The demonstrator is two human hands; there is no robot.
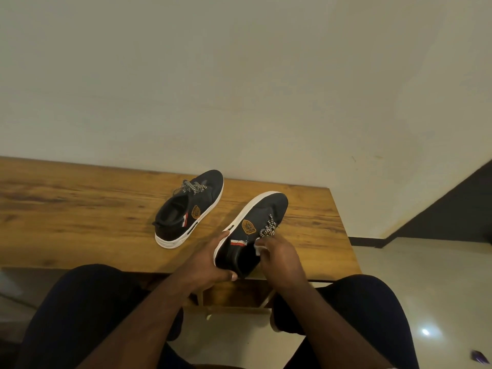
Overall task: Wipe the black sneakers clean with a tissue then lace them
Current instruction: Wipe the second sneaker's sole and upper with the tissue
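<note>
From up here I see my own two forearms bare to the near edge of view, with no sleeve, watch or ring showing on the left hand point(206, 265) or the right hand point(281, 258). On both thighs I wear dark navy shorts point(87, 302), plain cloth without any visible print, ending at the knees.

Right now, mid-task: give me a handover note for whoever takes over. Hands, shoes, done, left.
Left hand: grips the heel and sole of the near sneaker, which is tilted on its side at the table edge.
Right hand: holds a white tissue against that sneaker's collar.
Far sneaker: stands upright on the table, untouched by either hand.
Done: wiping is under way on the near sneaker; how far it has got cannot be judged.
Left: finish wiping both sneakers. Both already show speckled laces; check and lace them.
</note>
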